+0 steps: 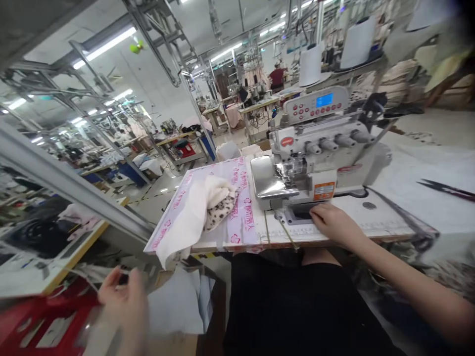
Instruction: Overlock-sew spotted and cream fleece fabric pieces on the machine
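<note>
My right hand (332,225) is at the front of a white overlock sewing machine (319,148), its fingers closed together by the edge of a dark recessed plate (300,212). Whatever may be between those fingertips is hidden. Low on the left, my left hand (124,296) is smeared by motion above a red plastic crate or stool (44,316); a pale thin strip shows beside it, and I cannot make out its grip. Cream fabric with a dark-spotted part (220,210) lies bunched on the table's left side, one end hanging over the front edge.
Black scissors (445,189) lie on the table at the right. White thread cones (310,64) stand behind the machine. Light blue material (178,301) sits below the table's left edge. A slanting metal post (74,183) rises at left. A person (277,76) is far back.
</note>
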